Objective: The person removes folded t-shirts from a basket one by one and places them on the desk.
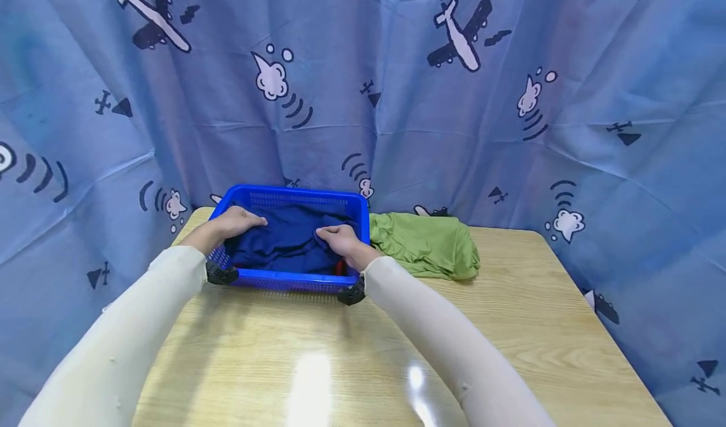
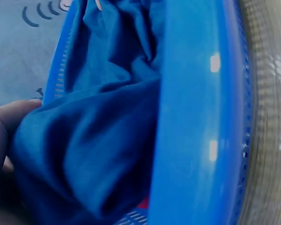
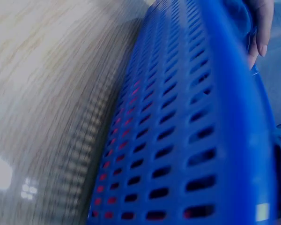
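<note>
Dark navy cloth (image 1: 289,235) lies rumpled in a blue plastic basket (image 1: 295,278) with slotted walls. My left hand (image 1: 238,221) pinches the cloth at the basket's left side; in the left wrist view a fold of it bulges up beside the thumb. Over the right part of the basket, my right hand (image 1: 342,240) pinches the cloth between thumb and fingers. Something red (image 1: 340,267) shows under the cloth near the front right corner, mostly hidden. In the right wrist view red also shows through the slots, and the right hand is largely cut off at the frame's edge.
Green folded cloth (image 1: 425,244) lies just right of the basket. Both rest on a light wooden table (image 1: 510,326), the basket near its back left corner. A blue curtain (image 1: 340,118) with airplane prints hangs right behind.
</note>
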### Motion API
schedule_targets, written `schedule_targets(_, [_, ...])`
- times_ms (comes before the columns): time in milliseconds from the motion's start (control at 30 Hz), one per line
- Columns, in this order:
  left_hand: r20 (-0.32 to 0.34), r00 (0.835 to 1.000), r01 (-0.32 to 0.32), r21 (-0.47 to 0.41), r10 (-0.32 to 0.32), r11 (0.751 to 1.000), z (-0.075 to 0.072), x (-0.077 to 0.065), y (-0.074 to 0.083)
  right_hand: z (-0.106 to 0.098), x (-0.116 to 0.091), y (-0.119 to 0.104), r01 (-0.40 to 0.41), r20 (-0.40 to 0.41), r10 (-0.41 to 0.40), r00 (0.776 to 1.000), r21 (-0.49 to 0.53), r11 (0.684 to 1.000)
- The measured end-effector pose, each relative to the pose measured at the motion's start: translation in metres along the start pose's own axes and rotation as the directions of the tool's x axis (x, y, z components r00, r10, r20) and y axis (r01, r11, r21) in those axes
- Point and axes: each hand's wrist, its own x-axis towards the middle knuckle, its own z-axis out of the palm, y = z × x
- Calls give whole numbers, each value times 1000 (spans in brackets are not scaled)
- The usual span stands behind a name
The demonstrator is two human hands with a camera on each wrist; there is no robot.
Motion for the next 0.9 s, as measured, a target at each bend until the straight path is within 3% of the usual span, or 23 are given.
schedule_targets(133, [-72, 997, 4, -26, -6, 1000, -4, -2, 4, -4, -2, -4, 25, -70, -22, 997, 39, 999])
schedule_targets(300, [-116, 993, -23, -70, 15, 997, -10, -10, 1, -7, -8, -10, 43, -70, -42, 997, 15, 999])
schedule_targets(667, [-87, 994, -71, -119, 61, 990, -25, -22, 5, -20, -20, -26, 111, -27, -113, 993, -50, 993])
schedule_targets(900, [-108, 992, -84, -134, 70, 987, -33, -22, 12, -27, -22, -33, 130, -12, -132, 991, -82, 988])
